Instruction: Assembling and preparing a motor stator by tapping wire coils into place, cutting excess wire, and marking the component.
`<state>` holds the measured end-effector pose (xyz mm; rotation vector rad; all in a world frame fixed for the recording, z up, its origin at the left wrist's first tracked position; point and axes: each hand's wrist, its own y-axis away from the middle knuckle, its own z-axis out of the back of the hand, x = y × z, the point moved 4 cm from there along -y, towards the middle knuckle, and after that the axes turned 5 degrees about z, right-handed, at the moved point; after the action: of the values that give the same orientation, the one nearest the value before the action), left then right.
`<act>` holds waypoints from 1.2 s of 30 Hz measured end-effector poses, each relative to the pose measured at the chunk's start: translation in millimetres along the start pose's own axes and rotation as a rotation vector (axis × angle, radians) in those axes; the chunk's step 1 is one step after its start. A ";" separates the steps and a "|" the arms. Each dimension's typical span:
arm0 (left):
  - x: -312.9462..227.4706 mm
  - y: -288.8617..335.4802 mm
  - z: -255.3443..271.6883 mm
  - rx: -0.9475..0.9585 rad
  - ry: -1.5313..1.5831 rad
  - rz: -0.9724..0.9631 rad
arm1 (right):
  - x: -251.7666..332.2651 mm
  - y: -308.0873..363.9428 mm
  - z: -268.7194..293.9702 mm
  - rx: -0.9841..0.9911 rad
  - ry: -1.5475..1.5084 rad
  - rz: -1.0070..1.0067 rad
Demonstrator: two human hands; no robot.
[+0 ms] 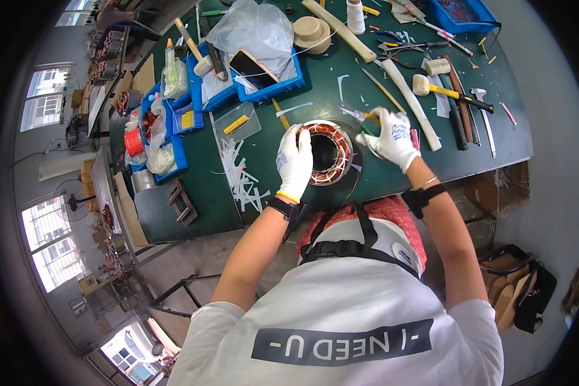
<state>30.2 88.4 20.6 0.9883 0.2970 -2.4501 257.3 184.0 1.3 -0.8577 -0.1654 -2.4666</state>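
**Steadying the wound core while a tool works the coils**

While the left hand [294, 161] lies curled over the nine o'clock rim of the stator core [329, 153], its gloved fingers closed loosely on the copper windings, the right hand [392, 136] sits at about two o'clock of the core, closed around a small orange-handled tool [365, 117] whose metal tip points toward the core's upper edge. The core rests on the green bench [495, 138], close to the near edge and just ahead of the person's chest, with its dark bore facing up.

To do this step well, I judge the left hand should keep the core from turning, pressing down and not squeezing the wire. The tool should work along the windings gently, since a sharp tip could nick the copper's coating.

White paper strips [241, 177] lie scattered at nine o'clock of the core. At one o'clock lie two mallets [431, 80]; blue bins [264, 80] stand at eleven o'clock.
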 end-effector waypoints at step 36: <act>22.0 -27.5 -2.8 0.544 0.648 0.257 | 42.6 96.0 -62.5 0.137 -0.303 -0.240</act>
<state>4.2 105.4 3.8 1.9115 -0.3005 -1.9425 244.0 65.9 -27.4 -1.2063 -0.5680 -2.4897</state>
